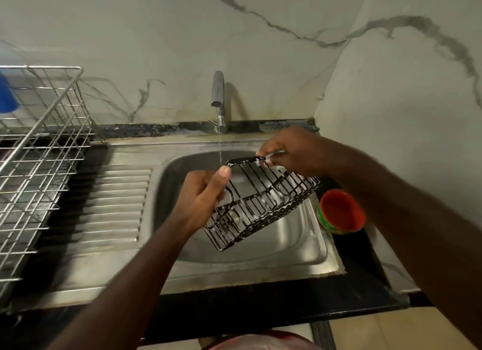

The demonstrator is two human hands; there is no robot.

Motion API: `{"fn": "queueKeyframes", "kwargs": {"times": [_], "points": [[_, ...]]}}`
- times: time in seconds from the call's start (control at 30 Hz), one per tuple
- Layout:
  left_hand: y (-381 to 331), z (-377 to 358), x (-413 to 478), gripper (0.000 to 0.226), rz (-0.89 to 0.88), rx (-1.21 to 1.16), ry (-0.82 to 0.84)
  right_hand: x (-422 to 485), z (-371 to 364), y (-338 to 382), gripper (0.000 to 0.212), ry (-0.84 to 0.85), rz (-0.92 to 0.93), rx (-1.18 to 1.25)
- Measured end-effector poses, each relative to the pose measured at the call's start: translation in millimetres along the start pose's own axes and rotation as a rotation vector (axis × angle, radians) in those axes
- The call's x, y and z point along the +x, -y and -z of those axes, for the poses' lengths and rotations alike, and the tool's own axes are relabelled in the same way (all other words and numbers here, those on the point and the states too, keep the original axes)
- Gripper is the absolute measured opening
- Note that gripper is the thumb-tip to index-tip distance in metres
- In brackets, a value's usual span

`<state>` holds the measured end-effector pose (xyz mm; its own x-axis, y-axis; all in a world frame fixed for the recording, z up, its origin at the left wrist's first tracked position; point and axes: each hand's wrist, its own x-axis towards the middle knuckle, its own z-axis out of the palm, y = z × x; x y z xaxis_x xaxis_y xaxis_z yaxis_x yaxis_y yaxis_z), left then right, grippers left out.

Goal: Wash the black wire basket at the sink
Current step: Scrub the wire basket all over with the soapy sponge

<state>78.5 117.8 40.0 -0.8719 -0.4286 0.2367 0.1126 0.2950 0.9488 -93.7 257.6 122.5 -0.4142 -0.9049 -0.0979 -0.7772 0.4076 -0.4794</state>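
Observation:
The black wire basket [263,203] hangs tilted over the steel sink bowl [294,245], flecked with white suds. My left hand [203,196] grips its left end, thumb on the top rim. My right hand [289,151] holds the far top rim, with something pale and soapy pinched against the wire; I cannot tell what it is. A thin stream of water falls from the tap [218,94] onto the basket's upper left corner.
A silver wire dish rack [39,151] stands on the left, with a blue object [6,94] at its far edge. The ribbed draining board [109,203] lies between rack and bowl. A red and green tub [340,211] sits at the bowl's right. Marble walls close the corner.

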Motion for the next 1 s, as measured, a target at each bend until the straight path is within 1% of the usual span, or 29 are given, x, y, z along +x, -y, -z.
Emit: {"fn": "queueKeyframes", "kwargs": {"times": [0.07, 0.1, 0.17, 0.23, 0.27, 0.3, 0.37, 0.4, 0.43, 0.47, 0.5, 0.57, 0.6, 0.67, 0.73, 0.8, 0.87, 0.9, 0.93, 1.0], "points": [[-11, 0, 9, 0.069, -0.074, 0.127, -0.023, 0, -1, 3, 0.026, 0.006, 0.006, -0.019], [-15, 0, 12, 0.066, -0.099, 0.151, -0.048, 0, -2, 5, 0.027, 0.001, 0.008, -0.029], [-19, -2, 16, 0.061, -0.112, 0.127, -0.089, 1, -3, 8, 0.028, -0.024, 0.019, -0.033], [-18, -3, 19, 0.055, -0.117, 0.08, -0.144, -1, -2, 8, 0.026, -0.063, 0.0, 0.029], [-17, -5, 20, 0.054, -0.113, 0.066, -0.169, -4, 0, 7, 0.025, -0.109, -0.027, 0.116], [-16, -7, 20, 0.054, -0.099, 0.057, -0.185, -7, 2, 7, 0.023, -0.192, -0.056, 0.233], [-13, -10, 19, 0.053, -0.063, 0.056, -0.199, -14, 4, 11, 0.016, -0.429, -0.109, 0.482], [-10, -11, 17, 0.053, -0.049, 0.056, -0.197, -15, 3, 16, 0.013, -0.505, -0.134, 0.581], [-7, -13, 15, 0.054, -0.031, 0.047, -0.195, -16, -1, 22, 0.014, -0.518, -0.157, 0.633], [-5, -16, 13, 0.055, -0.014, 0.029, -0.196, -17, -7, 29, 0.016, -0.473, -0.163, 0.633], [-2, -18, 12, 0.057, 0.0, 0.005, -0.206, -18, -15, 36, 0.019, -0.402, -0.146, 0.584], [1, -21, 12, 0.061, 0.019, -0.056, -0.242, -22, -34, 44, 0.031, -0.286, -0.082, 0.416], [2, -22, 12, 0.061, 0.031, -0.086, -0.264, -24, -41, 46, 0.036, -0.258, -0.054, 0.342], [4, -22, 14, 0.059, 0.056, -0.123, -0.294, -31, -51, 50, 0.041, -0.241, -0.038, 0.231], [5, -20, 14, 0.059, 0.075, -0.123, -0.315, -38, -53, 54, 0.036, -0.196, -0.043, 0.129], [8, -17, 14, 0.057, 0.089, -0.123, -0.341, -48, -51, 57, 0.028, -0.077, -0.028, 0.056], [12, -14, 13, 0.056, 0.101, -0.122, -0.363, -55, -41, 59, 0.026, 0.022, -0.022, 0.093], [13, -13, 13, 0.056, 0.106, -0.118, -0.37, -55, -36, 59, 0.027, 0.013, -0.03, 0.138], [13, -12, 13, 0.056, 0.104, -0.112, -0.371, -52, -32, 58, 0.028, -0.039, -0.042, 0.17], [13, -14, 14, 0.057, 0.095, -0.107, -0.359, -39, -29, 60, 0.032, -0.196, -0.056, 0.164]]}}
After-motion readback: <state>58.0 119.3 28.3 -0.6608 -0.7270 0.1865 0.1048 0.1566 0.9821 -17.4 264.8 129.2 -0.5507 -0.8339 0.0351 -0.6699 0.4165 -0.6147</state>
